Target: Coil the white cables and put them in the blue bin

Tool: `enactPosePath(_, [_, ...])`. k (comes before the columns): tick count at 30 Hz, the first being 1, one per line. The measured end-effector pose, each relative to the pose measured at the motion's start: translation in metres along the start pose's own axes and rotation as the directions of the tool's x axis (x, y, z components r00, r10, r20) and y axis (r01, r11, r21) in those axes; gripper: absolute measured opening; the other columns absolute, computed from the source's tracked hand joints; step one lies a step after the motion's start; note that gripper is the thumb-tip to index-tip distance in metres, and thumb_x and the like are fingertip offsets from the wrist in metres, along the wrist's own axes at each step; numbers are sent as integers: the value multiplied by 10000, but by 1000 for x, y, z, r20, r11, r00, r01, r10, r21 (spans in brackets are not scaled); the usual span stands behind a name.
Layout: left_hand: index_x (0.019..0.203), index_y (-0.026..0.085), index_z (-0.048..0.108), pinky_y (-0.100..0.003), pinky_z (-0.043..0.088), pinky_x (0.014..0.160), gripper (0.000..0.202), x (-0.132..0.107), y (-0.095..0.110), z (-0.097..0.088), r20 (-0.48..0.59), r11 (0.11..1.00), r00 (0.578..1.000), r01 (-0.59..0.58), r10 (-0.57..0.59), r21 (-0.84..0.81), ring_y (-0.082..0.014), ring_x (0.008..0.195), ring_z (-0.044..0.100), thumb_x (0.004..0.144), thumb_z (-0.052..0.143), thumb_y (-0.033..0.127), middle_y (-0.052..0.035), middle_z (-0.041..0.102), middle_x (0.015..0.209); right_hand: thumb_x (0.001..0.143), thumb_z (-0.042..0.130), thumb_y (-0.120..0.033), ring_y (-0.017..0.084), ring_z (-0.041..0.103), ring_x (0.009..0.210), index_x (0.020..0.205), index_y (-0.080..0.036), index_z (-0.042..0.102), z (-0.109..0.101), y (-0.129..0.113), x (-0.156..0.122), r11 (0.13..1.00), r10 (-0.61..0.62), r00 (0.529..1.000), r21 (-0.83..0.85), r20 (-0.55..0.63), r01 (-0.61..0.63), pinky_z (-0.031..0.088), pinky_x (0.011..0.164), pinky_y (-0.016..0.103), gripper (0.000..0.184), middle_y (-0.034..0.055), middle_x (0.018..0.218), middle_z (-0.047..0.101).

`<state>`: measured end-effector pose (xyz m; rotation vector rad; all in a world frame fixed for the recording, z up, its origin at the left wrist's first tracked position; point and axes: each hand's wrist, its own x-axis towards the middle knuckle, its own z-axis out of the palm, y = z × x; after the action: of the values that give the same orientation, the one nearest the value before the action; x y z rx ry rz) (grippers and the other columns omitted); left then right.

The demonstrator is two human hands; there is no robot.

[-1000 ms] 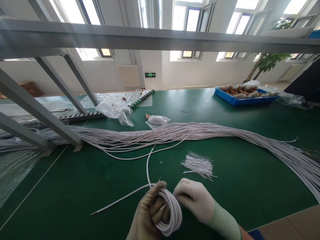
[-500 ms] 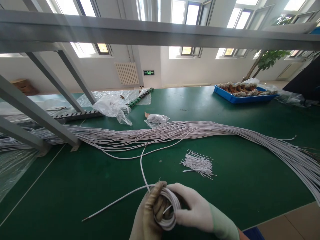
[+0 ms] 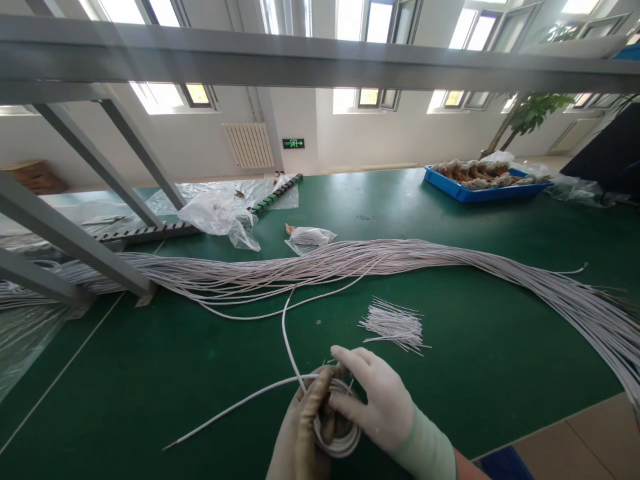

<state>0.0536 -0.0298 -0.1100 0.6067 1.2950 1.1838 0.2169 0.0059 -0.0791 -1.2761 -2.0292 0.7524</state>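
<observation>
My left hand (image 3: 306, 427), in a stained white glove, is closed around a coil of white cable (image 3: 343, 445) near the front of the table. One cable tail runs left to a bare tip (image 3: 173, 445); another stretch rises toward the long cable bundle (image 3: 320, 267). My right hand (image 3: 383, 403), also gloved, straddles the coil's upper part, its thumb at the ring's opening and its fingers over the top. Short thin white ends poke out by its fingertips, like the strips in the pile (image 3: 395, 325) beyond. What lies between the fingertips is partly hidden.
Grey metal bars (image 3: 320, 60) cross above and stand at the left. A blue tray (image 3: 487, 195) of bundled parts sits at the far right. Plastic bags (image 3: 215, 217), a small bag of strips (image 3: 311, 238) and a slotted green strip (image 3: 277, 195) lie at the back of the green table.
My right hand has moved from the coil's right side up over its top. The short thin end inside the ring now shows higher, near the right fingers. The left hand keeps its hold.
</observation>
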Motion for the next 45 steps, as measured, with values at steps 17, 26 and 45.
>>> enactPosePath(17, [1033, 260, 774, -451, 488, 1172, 246, -9, -6, 15, 25, 986, 992, 127, -125, -109, -319, 1214, 681, 801, 722, 196, -105, 761, 1217, 1053, 577, -302, 196, 685, 841, 1205, -256, 769, -4, -8, -3, 981, -174, 941, 34, -291, 192, 611, 711, 288, 249, 71, 968, 743])
enactPosePath(26, [1301, 186, 636, -267, 574, 745, 966, -18, 41, 18, 217, 918, 937, 322, -274, -232, -194, 810, 735, 436, 1059, 266, -52, 782, 906, 1060, 554, -388, 192, 682, 766, 1075, -219, 825, -12, -18, 3, 995, -85, 964, 38, -251, 97, 579, 635, 278, 319, 77, 887, 751])
enactPosePath(45, [1034, 195, 737, -236, 398, 510, 490, -19, 25, 4, 231, 917, 952, 266, -201, -297, -113, 527, 518, 666, 936, 450, 27, 596, 627, 893, 722, -260, 161, 618, 757, 920, -179, 746, -30, -9, 14, 852, 111, 973, 485, 200, -197, 483, 677, 278, 89, 22, 869, 670])
